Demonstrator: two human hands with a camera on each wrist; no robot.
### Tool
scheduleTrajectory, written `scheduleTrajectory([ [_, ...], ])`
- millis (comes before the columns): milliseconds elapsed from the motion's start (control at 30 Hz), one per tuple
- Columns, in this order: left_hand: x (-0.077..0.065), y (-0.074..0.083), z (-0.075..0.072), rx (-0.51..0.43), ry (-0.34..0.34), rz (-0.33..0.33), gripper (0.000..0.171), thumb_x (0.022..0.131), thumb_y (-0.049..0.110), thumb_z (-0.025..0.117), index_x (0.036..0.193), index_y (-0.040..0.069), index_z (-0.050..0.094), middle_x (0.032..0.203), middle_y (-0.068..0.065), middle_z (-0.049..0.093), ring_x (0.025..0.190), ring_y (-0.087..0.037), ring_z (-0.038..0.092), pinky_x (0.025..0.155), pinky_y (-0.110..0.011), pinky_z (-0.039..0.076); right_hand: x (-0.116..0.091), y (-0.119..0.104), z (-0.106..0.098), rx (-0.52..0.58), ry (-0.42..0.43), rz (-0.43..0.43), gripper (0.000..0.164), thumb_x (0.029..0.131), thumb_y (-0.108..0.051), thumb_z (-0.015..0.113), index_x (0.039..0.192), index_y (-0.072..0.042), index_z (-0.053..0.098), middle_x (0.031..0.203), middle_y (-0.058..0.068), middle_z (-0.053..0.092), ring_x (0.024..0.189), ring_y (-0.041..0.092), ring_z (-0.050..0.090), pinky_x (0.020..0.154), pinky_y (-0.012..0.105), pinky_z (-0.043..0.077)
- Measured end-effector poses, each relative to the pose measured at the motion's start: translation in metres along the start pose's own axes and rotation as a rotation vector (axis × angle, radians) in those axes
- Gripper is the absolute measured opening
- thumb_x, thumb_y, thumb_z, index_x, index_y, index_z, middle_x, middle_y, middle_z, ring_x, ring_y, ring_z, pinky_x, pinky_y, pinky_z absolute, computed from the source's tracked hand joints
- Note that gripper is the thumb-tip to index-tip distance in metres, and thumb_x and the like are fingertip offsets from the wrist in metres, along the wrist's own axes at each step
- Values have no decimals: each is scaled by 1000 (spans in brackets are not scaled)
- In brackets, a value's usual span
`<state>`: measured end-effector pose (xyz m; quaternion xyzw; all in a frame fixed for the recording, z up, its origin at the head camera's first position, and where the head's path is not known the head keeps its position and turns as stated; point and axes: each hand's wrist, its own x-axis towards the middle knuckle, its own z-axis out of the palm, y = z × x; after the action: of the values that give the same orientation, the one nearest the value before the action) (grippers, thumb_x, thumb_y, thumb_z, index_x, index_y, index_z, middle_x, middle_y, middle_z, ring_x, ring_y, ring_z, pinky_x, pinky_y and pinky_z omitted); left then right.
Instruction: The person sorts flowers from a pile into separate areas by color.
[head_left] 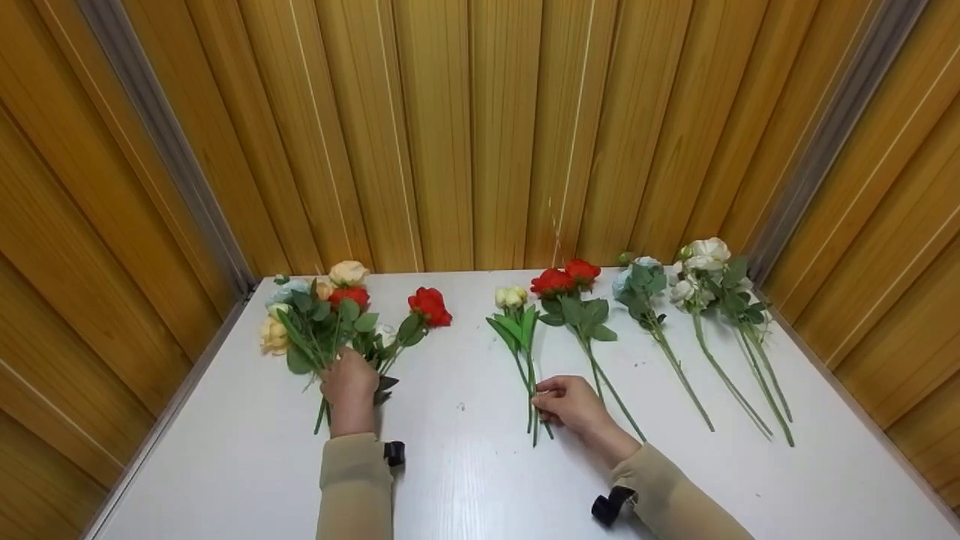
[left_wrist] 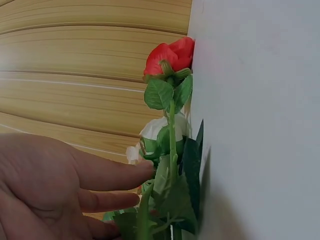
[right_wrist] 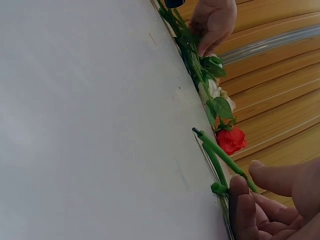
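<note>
In the head view, the right hand [head_left: 576,405] is pinching a green stem of the cream tulips [head_left: 511,298] between thumb and fingers, leaving hardly any gap. Left of the tulips, the left hand [head_left: 349,381] is covering part of the stems of the mixed bunch [head_left: 302,303], while a lone red rose [head_left: 430,306] is sticking out between that bunch and the tulips. Just right of the tulips, paired red roses [head_left: 553,283] are lying on the white table [head_left: 457,465], one stem partly hiding behind the right hand. Farther right of the tulips, pale blue flowers [head_left: 621,283] and then white flowers [head_left: 707,255] are lying. A wood-patterned wall [head_left: 435,135] is rising behind the tulips.

In the left wrist view, the left hand's fingers are extending to the leafy stems; whether they are closing round any cannot be told. A red bloom [left_wrist: 167,57] is showing beyond.

In the right wrist view, the tulips' stem ends are jutting past the right hand, one stem running between thumb and fingers.
</note>
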<state>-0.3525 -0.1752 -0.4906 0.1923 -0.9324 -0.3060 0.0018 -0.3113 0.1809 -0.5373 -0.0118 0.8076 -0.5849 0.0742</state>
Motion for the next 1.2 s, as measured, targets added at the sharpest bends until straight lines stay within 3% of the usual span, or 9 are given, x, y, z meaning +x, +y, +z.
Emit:
scheduleTrajectory([
  [200, 0, -4, 0, 28, -2, 31, 36, 98, 7, 54, 128, -13, 56, 118, -35, 67, 111, -53, 64, 96, -65, 51, 1, -1, 0, -18, 12, 11, 30, 92, -4, 73, 116, 11, 66, 80, 4, 71, 60, 8, 64, 54, 21, 50],
  [467, 2, -5, -6, -74, -9, -20, 21, 97, 9, 53, 104, -5, 66, 117, -30, 66, 107, -45, 66, 85, -59, 54, 3, 0, 2, -23, 43, 36, 29, 93, -5, 71, 119, 8, 65, 82, 6, 71, 58, 9, 63, 53, 22, 48],
  [533, 4, -5, -8, -113, -1, -19, 22, 98, 11, 52, 85, -2, 63, 94, -27, 63, 88, -41, 63, 73, -52, 52, 2, 1, 1, -15, 43, 45, 30, 94, -5, 71, 120, 8, 65, 83, 7, 70, 59, 10, 63, 53, 22, 48],
  [633, 7, -5, -10, -212, -18, 24, 39, 103, 16, 51, 64, 10, 46, 63, -8, 44, 60, -25, 45, 58, -38, 39, 2, 1, 1, -12, 44, 47, 32, 94, -6, 70, 122, 8, 65, 84, 7, 70, 59, 10, 62, 54, 23, 48],
  [700, 8, -4, -12, -329, -67, 33, 40, 106, 19, 49, 68, 8, 54, 57, -1, 41, 55, -17, 39, 56, -33, 36, 2, 1, 1, -7, 45, 47, 32, 95, -6, 70, 123, 8, 64, 83, 7, 69, 59, 10, 62, 54, 23, 48],
  [800, 9, -1, -12, -559, -150, -6, 35, 110, 21, 46, 108, -6, 67, 68, -3, 62, 55, -10, 53, 54, -27, 46, 2, 1, 2, -8, 48, 44, 30, 95, -6, 69, 122, 8, 65, 83, 6, 69, 59, 10, 61, 54, 22, 48],
  [867, 9, -1, -11, -689, -185, -48, 45, 111, 20, 43, 139, -14, 51, 87, -12, 72, 63, -10, 64, 58, -24, 53, 3, 1, 2, -10, 48, 42, 29, 95, -6, 68, 121, 8, 65, 82, 6, 69, 58, 9, 60, 54, 22, 47],
  [900, 9, 0, -10, -747, -197, -64, 48, 112, 19, 42, 144, -16, 44, 92, -15, 73, 63, -10, 66, 58, -23, 55, 3, 1, 2, -11, 47, 44, 29, 95, -6, 68, 120, 8, 65, 82, 6, 69, 58, 9, 60, 54, 22, 47],
  [1200, 12, -1, -9, -909, -244, -117, 47, 110, 11, 43, 147, -17, 39, 94, -19, 75, 63, -12, 71, 63, -24, 61, 2, 1, 3, -19, 43, 49, 31, 95, -6, 68, 121, 9, 65, 86, 7, 71, 58, 9, 60, 53, 22, 47],
])
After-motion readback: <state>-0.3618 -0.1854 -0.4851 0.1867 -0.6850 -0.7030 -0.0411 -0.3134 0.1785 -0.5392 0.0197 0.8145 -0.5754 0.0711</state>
